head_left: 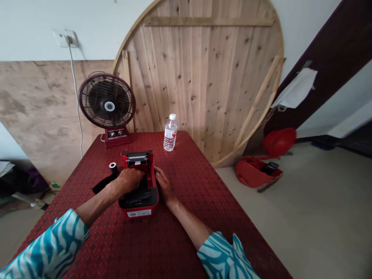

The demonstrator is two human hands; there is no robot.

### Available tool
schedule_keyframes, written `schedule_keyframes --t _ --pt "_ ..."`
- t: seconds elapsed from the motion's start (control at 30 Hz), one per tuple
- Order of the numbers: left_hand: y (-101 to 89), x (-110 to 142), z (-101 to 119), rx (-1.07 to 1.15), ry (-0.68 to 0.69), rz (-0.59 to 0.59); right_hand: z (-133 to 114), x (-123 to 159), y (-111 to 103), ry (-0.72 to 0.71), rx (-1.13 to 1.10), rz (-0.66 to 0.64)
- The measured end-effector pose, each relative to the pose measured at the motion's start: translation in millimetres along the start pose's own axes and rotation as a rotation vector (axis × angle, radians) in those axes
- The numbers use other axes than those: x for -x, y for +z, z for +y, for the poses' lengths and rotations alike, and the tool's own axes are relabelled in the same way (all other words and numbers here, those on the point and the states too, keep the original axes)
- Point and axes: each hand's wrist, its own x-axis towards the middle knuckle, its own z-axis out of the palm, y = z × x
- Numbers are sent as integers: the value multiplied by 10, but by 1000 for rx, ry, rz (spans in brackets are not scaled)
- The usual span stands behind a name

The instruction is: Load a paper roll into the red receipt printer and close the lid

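Observation:
A red and black label printer (138,197) stands on the table with its lid raised. My left hand (129,180) reaches over its left side into the open body. The fingers of that hand are curled, and whatever they pinch is hidden inside. Against the printer's right wall lies my right hand (165,185), its fingers stretched along the side. Left of the printer stands a small black roll with a white core (113,166). Beside it is a flat black piece (104,183), partly covered by my left forearm.
The table (186,217) has a dark red patterned cover. A fan (108,102) stands at its back left, and a water bottle (170,133) at its back right. Behind leans a round wooden board (200,77). On the floor at right lies a red bag-like container (247,172).

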Motion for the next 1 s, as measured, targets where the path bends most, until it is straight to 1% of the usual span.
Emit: schedule_keyframes --t 0.1,0.27,0.4,0.5,0.57,0.63,0.67,0.73,0.8,0.87,0.93,1.0 --pt "13 -63 -33 -69 -7 -60 -18 3 0 4 -10 -8" --pt "-75 -5 -14 -132 30 -135 -36 3 5 -14 -14 -15" --pt "-83 17 24 -148 38 -137 -51 8 1 -15 -6 -14" --pt "-118 85 70 -117 60 -105 -48 10 -3 -12 -6 -12" --pt "-201 193 101 -27 117 -44 -35 7 -4 -9 -17 -22" --pt "-338 349 105 90 160 66 -17 4 -5 -6 -29 -31" --pt "-423 436 88 148 156 129 -8 3 -7 -3 -34 -33" --pt "-604 610 1 256 89 247 4 2 -11 9 -42 -36" --pt "-771 763 -158 389 -13 341 4 2 -15 29 -50 -26" --pt "-896 882 -373 512 -111 412 -5 -1 -19 64 -53 6" --pt "-965 960 -614 593 -189 480 -18 -7 -20 70 -32 19" --pt "-970 992 -849 628 -232 536 -30 -14 -17 64 -14 26"
